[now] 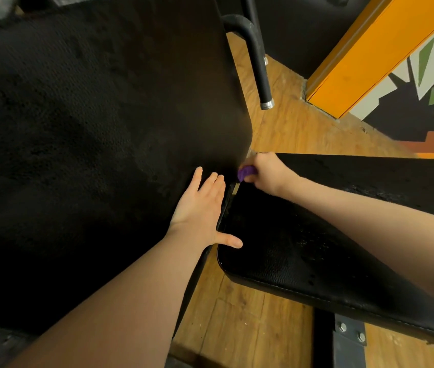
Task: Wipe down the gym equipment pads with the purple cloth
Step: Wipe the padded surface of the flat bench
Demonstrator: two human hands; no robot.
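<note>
Pressing flat on the large black back pad (91,134), the left hand (200,208) lies with fingers straight and thumb spread toward the seat pad (290,248). The right hand (266,171) grips the bunched purple cloth (246,172) at the back pad's lower corner, beside the gap between both pads.

Left hand (202,205) lies flat, fingers straight, thumb splayed out; right hand (265,171) is curled tight, arm extended.
</note>
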